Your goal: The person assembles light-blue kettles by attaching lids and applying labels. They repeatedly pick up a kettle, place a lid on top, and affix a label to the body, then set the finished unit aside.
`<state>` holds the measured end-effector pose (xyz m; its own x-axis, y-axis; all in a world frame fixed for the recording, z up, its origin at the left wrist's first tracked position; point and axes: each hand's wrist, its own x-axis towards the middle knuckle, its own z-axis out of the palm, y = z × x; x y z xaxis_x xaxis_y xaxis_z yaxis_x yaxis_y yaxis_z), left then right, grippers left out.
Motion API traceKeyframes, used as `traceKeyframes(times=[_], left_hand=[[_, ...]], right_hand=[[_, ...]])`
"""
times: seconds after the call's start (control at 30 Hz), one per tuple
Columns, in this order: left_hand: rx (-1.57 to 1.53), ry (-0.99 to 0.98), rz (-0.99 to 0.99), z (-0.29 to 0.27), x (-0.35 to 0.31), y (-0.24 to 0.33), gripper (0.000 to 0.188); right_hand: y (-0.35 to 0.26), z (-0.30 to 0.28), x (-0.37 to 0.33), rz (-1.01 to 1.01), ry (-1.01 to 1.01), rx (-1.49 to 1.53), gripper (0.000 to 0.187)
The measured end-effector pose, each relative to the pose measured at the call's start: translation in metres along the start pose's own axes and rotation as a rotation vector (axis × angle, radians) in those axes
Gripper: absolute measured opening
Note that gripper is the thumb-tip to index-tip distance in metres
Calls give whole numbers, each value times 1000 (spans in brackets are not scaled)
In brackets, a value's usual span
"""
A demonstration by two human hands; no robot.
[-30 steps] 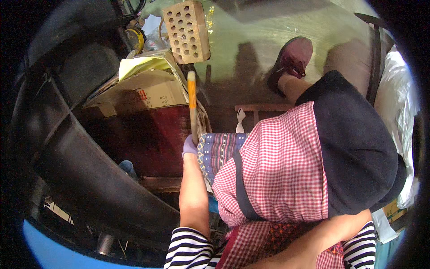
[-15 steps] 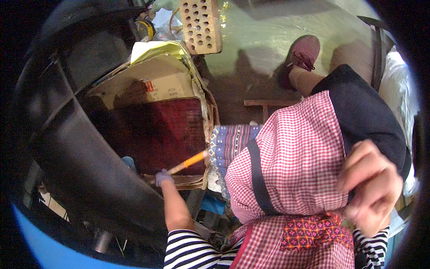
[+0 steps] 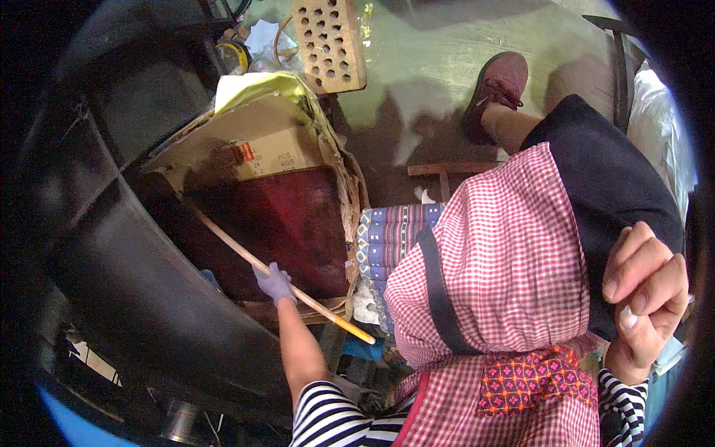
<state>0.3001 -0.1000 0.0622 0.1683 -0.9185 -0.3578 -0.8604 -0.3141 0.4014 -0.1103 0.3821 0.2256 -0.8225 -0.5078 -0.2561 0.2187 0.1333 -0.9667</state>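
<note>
A thin lavender glove covers my left hand (image 3: 274, 283). It is closed around a long wooden stick (image 3: 231, 242) with a yellow-orange near end. The stick slants across a dark red surface (image 3: 298, 216) that lies inside a worn, cardboard-sided box (image 3: 350, 167). Its far end fades into shadow at the left, so its tip is unclear. My bare right hand (image 3: 644, 290) is raised at the right, above my lap, with curled fingers. A small white spot shows at its thumb, and I cannot tell whether anything is held inside.
A large curved black surface (image 3: 156, 290) borders the box on the left. At the back stands a brick with holes (image 3: 330, 45). A striped blue cushion (image 3: 395, 238) lies between the box and my checked apron (image 3: 514, 253). White plastic bags (image 3: 659, 134) line the right side.
The stick has swung round: its yellow end now points toward me, its far end up left. My right hand has moved slightly right and no longer blurs.
</note>
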Motion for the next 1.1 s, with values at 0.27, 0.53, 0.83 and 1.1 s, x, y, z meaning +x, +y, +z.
traceKeyframes(times=[0.27,0.53,0.83,1.1], left_hand=[[-181,202,-205,-66,18,-53,65],[-131,102,-516,-127,0,-177,15],[647,39,129,-133,-207,-183,65],[2,245,-406,-112,-135,-165,63]], right_hand=[[2,1,1,73,24,152,26],[0,-4,7,166,68,193,30],[4,5,12,99,32,91,27],[-3,1,15,90,-68,109,12]])
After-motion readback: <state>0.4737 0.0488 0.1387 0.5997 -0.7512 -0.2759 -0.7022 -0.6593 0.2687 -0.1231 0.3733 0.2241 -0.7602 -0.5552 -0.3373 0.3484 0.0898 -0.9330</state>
